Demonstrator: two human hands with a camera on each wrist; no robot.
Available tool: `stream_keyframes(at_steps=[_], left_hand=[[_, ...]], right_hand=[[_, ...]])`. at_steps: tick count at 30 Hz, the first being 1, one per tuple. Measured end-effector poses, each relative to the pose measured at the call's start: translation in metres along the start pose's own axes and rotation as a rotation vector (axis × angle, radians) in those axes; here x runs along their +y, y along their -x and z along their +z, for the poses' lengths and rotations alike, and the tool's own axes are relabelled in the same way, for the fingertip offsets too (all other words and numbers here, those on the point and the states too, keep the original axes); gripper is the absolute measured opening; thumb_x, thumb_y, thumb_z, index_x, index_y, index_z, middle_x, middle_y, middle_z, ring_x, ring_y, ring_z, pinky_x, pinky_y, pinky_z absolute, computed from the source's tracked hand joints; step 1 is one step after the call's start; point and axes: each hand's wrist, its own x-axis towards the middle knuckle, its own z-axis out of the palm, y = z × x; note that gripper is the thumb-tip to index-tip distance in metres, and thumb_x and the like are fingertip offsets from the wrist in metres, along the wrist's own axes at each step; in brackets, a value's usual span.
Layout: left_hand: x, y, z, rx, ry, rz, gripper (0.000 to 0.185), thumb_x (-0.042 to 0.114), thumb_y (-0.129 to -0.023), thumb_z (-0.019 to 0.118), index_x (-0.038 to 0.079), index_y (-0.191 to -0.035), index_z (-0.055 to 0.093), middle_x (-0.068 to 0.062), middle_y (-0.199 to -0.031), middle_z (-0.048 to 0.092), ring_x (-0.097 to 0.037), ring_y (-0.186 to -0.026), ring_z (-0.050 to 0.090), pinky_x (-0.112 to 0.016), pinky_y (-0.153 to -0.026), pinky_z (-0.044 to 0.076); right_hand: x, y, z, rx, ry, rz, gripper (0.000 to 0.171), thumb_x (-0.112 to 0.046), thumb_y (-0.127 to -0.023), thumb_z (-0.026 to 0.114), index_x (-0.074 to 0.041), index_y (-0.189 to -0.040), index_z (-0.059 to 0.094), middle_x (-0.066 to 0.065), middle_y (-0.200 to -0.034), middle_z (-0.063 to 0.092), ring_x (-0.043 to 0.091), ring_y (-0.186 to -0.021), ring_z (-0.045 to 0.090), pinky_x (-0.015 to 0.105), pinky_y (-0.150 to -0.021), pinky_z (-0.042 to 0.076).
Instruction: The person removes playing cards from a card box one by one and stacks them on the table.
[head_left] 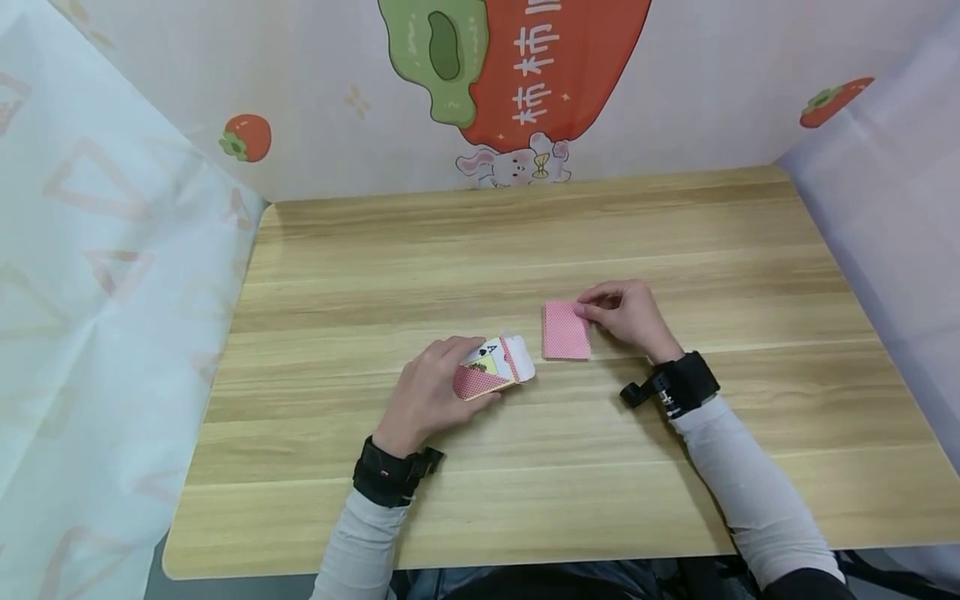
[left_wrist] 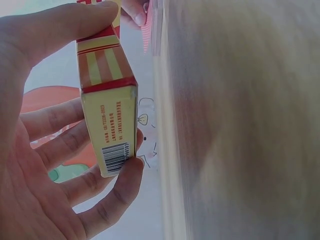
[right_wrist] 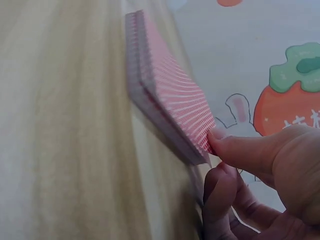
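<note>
The left hand (head_left: pixel 433 387) grips; the right hand (head_left: pixel 628 317) pinches, farther forward.

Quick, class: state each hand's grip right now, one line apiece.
Left hand: closed around the card box, holding it.
Right hand: closed, pinching a corner of the card stack.

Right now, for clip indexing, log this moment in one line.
left hand: holds red-and-cream cardboard card box | right hand: pinches pink-backed rectangular card stack at a corner | stack: on pale wooden table
</note>
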Motion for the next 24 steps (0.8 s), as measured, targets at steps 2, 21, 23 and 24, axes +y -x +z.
stream_keyframes(at_steps=[2,21,23,24], left_hand=[[0.0,0.0,0.0,0.005,-0.001,0.005,0.072,0.04,-0.077,0.096,0.01,-0.137,0.069,-0.005,-0.126,0.075,-0.021,-0.105,0.071,-0.036,-0.082,0.061],[0.007,0.005,-0.001,0.004,-0.013,0.032,0.073,0.043,-0.076,0.096,0.013,-0.137,0.069,-0.003,-0.127,0.075,-0.019,-0.105,0.07,-0.032,-0.08,0.061],[0.008,0.008,-0.002,0.004,-0.016,0.04,0.074,0.043,-0.075,0.097,0.013,-0.137,0.069,-0.002,-0.127,0.075,-0.019,-0.105,0.07,-0.033,-0.079,0.061],[0.009,0.009,-0.002,0.003,-0.017,0.046,0.074,0.044,-0.074,0.097,0.014,-0.137,0.069,-0.001,-0.126,0.075,-0.018,-0.106,0.069,-0.033,-0.08,0.061]], right_hand=[[0.0,0.0,0.002,0.01,0.016,-0.016,0.019,-0.017,-0.095,0.083,-0.004,-0.108,0.083,0.015,-0.099,0.08,0.017,-0.077,0.065,0.021,-0.064,0.048],[-0.041,0.046,0.011,-0.037,-0.111,-0.128,0.016,-0.012,-0.095,0.082,-0.005,-0.109,0.08,0.013,-0.101,0.078,0.022,-0.079,0.071,0.024,-0.064,0.057],[-0.051,0.058,0.021,-0.1,-0.206,-0.145,0.014,-0.01,-0.096,0.08,-0.004,-0.108,0.08,0.012,-0.103,0.078,0.024,-0.081,0.074,0.028,-0.066,0.06],[-0.056,0.063,0.026,-0.134,-0.252,-0.151,0.014,-0.009,-0.095,0.08,-0.004,-0.108,0.08,0.012,-0.102,0.079,0.025,-0.08,0.075,0.031,-0.066,0.062]])
